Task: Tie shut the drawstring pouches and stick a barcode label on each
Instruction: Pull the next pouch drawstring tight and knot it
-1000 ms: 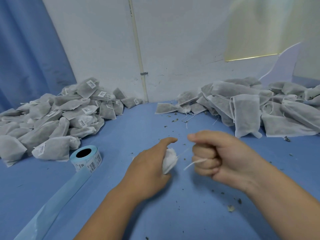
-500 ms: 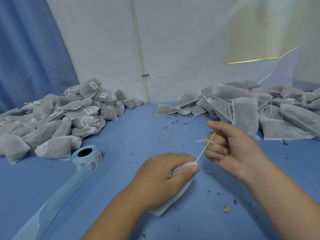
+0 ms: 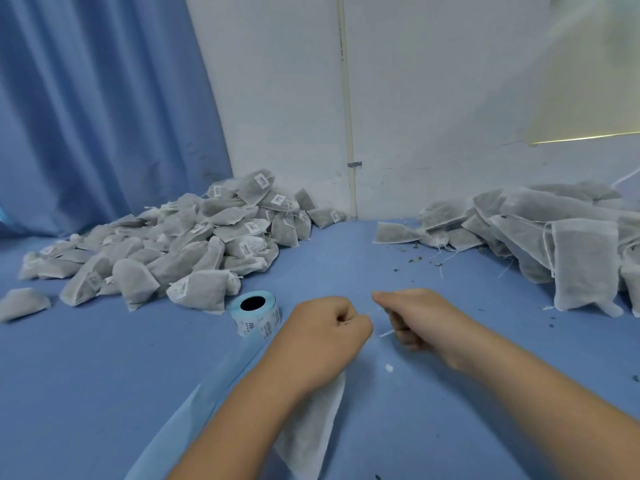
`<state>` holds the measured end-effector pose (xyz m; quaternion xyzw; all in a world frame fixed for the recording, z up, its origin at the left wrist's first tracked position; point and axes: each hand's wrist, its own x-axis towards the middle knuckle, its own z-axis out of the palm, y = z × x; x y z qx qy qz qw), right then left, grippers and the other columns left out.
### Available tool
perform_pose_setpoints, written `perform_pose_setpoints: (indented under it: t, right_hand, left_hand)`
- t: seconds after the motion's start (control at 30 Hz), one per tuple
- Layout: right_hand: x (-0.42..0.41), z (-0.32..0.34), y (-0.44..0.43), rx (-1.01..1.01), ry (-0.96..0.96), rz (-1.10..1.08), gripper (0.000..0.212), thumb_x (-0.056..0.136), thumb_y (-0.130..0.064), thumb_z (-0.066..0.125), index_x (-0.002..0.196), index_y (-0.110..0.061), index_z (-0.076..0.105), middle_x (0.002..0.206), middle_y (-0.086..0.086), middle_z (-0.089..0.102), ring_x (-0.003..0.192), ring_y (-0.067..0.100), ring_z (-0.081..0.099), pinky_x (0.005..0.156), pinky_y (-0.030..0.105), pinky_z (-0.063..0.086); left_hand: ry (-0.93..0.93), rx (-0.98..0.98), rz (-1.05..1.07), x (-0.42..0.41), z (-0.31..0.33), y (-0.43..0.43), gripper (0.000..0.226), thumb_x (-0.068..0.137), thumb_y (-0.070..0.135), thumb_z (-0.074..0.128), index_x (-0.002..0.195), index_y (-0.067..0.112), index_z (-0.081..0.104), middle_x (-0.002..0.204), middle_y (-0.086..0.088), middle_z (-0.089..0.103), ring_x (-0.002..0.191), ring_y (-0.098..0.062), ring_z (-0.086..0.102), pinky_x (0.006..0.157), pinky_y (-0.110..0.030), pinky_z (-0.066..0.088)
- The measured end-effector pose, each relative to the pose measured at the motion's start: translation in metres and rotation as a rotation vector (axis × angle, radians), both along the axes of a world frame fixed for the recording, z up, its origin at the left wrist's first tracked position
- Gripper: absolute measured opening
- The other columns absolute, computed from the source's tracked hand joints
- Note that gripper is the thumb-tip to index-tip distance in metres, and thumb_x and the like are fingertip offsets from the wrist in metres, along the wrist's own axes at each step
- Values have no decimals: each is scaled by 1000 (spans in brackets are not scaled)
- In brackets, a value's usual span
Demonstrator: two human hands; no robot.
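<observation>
My left hand (image 3: 320, 336) grips the gathered neck of a white drawstring pouch (image 3: 311, 427), whose body hangs below my wrist over the blue table. My right hand (image 3: 414, 318) pinches the thin white drawstring (image 3: 379, 310) just right of the left fist, and a loose end (image 3: 386, 334) trails beneath it. The two hands are almost touching. A roll of barcode labels (image 3: 256, 315) stands just left of my left hand, its blue backing strip (image 3: 194, 407) running toward me.
A heap of tied, labelled pouches (image 3: 180, 251) lies at the back left. Flat pouches without labels (image 3: 554, 237) are piled at the back right. Dry herb crumbs (image 3: 415, 259) dot the blue table (image 3: 86, 375). A blue curtain hangs at the left.
My right hand has come back in close to the left fist, shortening the stretched string. The pouch has been lifted, its body now hanging below my left wrist. The view has tilted and shifted.
</observation>
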<state>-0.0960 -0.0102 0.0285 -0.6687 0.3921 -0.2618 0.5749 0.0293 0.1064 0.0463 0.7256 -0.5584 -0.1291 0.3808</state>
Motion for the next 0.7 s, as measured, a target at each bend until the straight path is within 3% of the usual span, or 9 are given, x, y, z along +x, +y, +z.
perform_pose_setpoints:
  t: [0.1, 0.17, 0.23, 0.33, 0.47, 0.57, 0.7]
  right_hand:
    - [41, 4, -2, -256, 197, 55, 33, 88, -37, 55, 66, -12, 55, 49, -3, 48, 40, 13, 43, 44, 21, 36]
    - [68, 5, -1, -523, 272, 97, 23, 89, -30, 55, 79, -10, 62, 70, -2, 61, 65, 13, 58, 63, 23, 47]
    - [93, 7, 0, -765, 334, 207, 16, 89, -17, 55, 101, -14, 66, 104, 1, 65, 99, 18, 59, 87, 27, 44]
    - [124, 10, 4, -946, 427, 432, 49, 85, 0, 51, 129, -20, 53, 136, -3, 49, 124, 17, 46, 104, 31, 36]
    - [153, 4, 9, -1029, 561, 579, 61, 82, 2, 51, 138, -20, 45, 141, -1, 45, 126, 21, 45, 103, 37, 38]
    - [161, 0, 9, -1033, 593, 597, 58, 81, 1, 53, 135, -20, 47, 135, 2, 46, 120, 23, 49, 99, 38, 40]
    - [166, 1, 4, -1094, 660, 568, 37, 81, -3, 56, 116, -14, 55, 118, 6, 45, 98, 30, 55, 84, 41, 45]
  left_hand:
    - [-251, 18, 249, 29, 1, 12, 29, 84, 29, 50, 60, 17, 40, 57, 6, 45, 55, -13, 43, 51, -28, 32]
    - [-362, 113, 388, 48, -1, 21, 30, 90, 27, 44, 63, 18, 34, 70, 2, 42, 65, -21, 45, 54, -31, 31]
    - [-412, 241, 470, 65, -7, 29, 26, 94, 28, 39, 70, 19, 34, 83, 0, 39, 73, -24, 45, 59, -31, 31]
    - [-455, 404, 488, 80, -16, 35, 10, 94, 26, 37, 88, 22, 45, 92, 0, 40, 79, -23, 45, 60, -30, 31]
    - [-517, 547, 489, 88, -22, 35, 21, 87, 19, 42, 102, 22, 57, 83, 3, 44, 78, -21, 47, 57, -28, 31]
    - [-516, 528, 512, 89, -22, 37, 5, 84, 17, 46, 83, 21, 48, 70, 6, 38, 72, -19, 47, 52, -27, 30]
    - [-530, 481, 528, 97, -22, 43, 22, 85, 22, 46, 65, 20, 36, 67, 6, 39, 57, -14, 38, 46, -25, 24]
